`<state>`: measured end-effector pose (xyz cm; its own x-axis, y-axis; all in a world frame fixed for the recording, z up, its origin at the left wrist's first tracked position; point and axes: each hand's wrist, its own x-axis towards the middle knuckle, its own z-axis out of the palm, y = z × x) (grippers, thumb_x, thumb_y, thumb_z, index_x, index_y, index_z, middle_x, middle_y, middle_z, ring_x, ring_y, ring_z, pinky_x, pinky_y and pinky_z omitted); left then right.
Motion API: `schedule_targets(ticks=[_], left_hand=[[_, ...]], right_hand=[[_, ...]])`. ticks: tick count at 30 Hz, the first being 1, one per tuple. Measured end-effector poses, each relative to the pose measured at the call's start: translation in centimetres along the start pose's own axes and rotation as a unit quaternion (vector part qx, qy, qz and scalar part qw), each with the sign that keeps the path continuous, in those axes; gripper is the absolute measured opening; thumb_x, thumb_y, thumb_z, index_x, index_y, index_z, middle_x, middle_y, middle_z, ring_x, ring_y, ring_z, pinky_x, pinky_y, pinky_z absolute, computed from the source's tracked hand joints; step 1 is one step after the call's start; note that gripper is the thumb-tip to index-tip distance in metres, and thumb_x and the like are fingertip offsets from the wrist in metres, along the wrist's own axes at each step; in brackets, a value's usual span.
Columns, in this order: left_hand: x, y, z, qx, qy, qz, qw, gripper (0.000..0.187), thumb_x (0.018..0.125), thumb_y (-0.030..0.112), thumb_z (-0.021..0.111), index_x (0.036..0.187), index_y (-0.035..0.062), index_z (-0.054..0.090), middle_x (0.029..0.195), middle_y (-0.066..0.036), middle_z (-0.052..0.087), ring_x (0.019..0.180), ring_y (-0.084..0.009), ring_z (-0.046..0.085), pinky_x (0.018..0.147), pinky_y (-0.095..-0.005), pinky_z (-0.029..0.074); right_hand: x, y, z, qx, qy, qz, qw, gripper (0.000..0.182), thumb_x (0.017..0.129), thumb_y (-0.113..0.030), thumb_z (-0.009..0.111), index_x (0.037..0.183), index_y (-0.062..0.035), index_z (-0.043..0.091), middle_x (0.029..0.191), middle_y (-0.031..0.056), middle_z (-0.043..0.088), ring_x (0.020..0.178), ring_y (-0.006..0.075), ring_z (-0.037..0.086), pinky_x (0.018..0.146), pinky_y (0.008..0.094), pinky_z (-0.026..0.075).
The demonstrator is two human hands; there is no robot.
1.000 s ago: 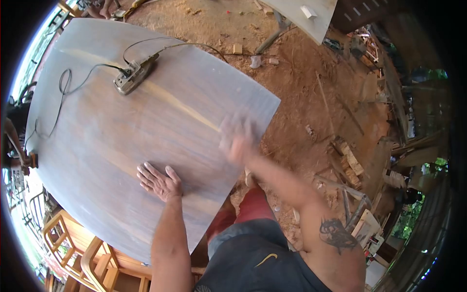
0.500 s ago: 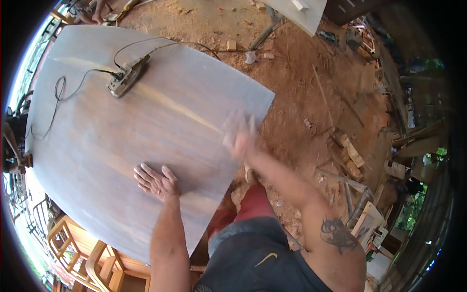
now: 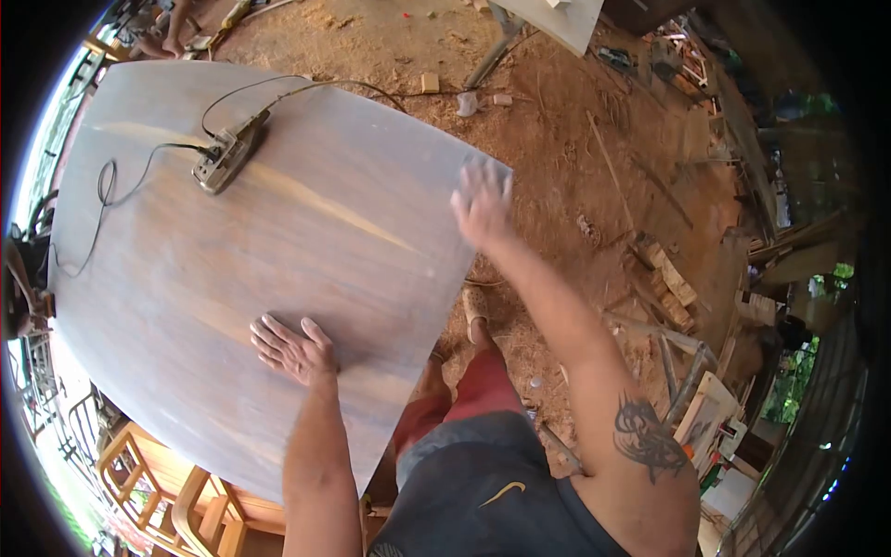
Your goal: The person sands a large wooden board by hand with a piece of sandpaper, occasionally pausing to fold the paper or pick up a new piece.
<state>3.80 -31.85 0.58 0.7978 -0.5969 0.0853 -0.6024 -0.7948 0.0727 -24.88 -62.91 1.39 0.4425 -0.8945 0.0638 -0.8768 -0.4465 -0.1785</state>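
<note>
A broad wooden tabletop, coated with pale dust, lies in front of me. My left hand rests flat on it near the front edge, fingers spread and dusty, holding nothing. Near the right corner, my right hand reaches over the board with fingers stretched out and slightly blurred. Its palm faces down, and nothing shows in it. On the far part of the tabletop sits a power strip with a plug in it. A dark cord loops away from it to the left.
Wooden chairs stand at the lower left. Another person's arm is at the far left edge. Wood scraps and a metal frame lie right on the sawdust-covered ground. A pale board stands at the top.
My right hand has moved up and outward to the board's right corner and is less blurred. My left hand stays flat in place. The view has shifted slightly.
</note>
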Motion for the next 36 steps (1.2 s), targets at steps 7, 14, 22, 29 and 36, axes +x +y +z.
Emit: schedule_targets(ticks=[7, 14, 22, 29, 36], left_hand=[[0.4, 0.3, -0.3, 0.005, -0.001, -0.008, 1.000, 0.084, 0.100, 0.051, 0.051, 0.167, 0.0082, 0.024, 0.175, -0.018, 0.019, 0.162, -0.0404, 0.013, 0.129, -0.0599, 0.012], [0.2, 0.3, -0.1, 0.002, -0.004, -0.008, 1.000, 0.086, 0.100, 0.052, 0.051, 0.168, 0.0091, 0.022, 0.175, -0.017, 0.018, 0.162, -0.0399, 0.013, 0.129, -0.0597, 0.011], [0.3, 0.1, -0.1, -0.004, -0.008, -0.009, 1.000, 0.086, 0.100, 0.053, 0.049, 0.168, 0.0095, 0.022, 0.176, -0.017, 0.017, 0.162, -0.0393, 0.011, 0.129, -0.0591, 0.010], [0.3, 0.2, 0.3, -0.010, -0.005, -0.009, 1.000, 0.085, 0.101, 0.054, 0.048, 0.168, 0.0096, 0.021, 0.176, -0.017, 0.016, 0.162, -0.0399, 0.011, 0.129, -0.0599, 0.009], [0.5, 0.4, -0.4, 0.002, -0.012, -0.011, 1.000, 0.086, 0.100, 0.055, 0.048, 0.168, 0.0094, 0.021, 0.176, -0.018, 0.016, 0.162, -0.0403, 0.012, 0.128, -0.0603, 0.011]], right_hand=[[-10.0, -9.2, -0.2, 0.030, -0.041, -0.113, 0.992, 0.067, 0.104, -0.044, 0.049, 0.157, -0.0017, 0.047, 0.170, 0.0179, 0.032, 0.158, 0.0419, 0.025, 0.125, 0.0695, 0.016], [3.9, -1.0, 0.1, 0.009, -0.003, 0.011, 1.000, 0.063, 0.106, -0.044, 0.047, 0.158, -0.0079, 0.047, 0.171, 0.0131, 0.032, 0.160, 0.0372, 0.023, 0.127, 0.0664, 0.015], [-18.8, -13.4, -3.5, 0.140, -0.126, -0.158, 0.969, 0.068, 0.100, -0.035, 0.053, 0.156, 0.0023, 0.044, 0.164, 0.0277, 0.037, 0.152, 0.0514, 0.031, 0.122, 0.0730, 0.018], [-0.9, 1.1, -0.5, -0.053, -0.007, 0.042, 0.998, 0.066, 0.110, -0.043, 0.037, 0.161, -0.0026, 0.038, 0.169, 0.0206, 0.034, 0.159, 0.0430, 0.023, 0.127, 0.0663, 0.015], [-14.7, -8.9, -3.1, -0.059, -0.125, -0.015, 0.990, 0.070, 0.109, -0.046, 0.036, 0.167, -0.0087, 0.028, 0.174, 0.0163, 0.025, 0.161, 0.0388, 0.020, 0.129, 0.0639, 0.011]])
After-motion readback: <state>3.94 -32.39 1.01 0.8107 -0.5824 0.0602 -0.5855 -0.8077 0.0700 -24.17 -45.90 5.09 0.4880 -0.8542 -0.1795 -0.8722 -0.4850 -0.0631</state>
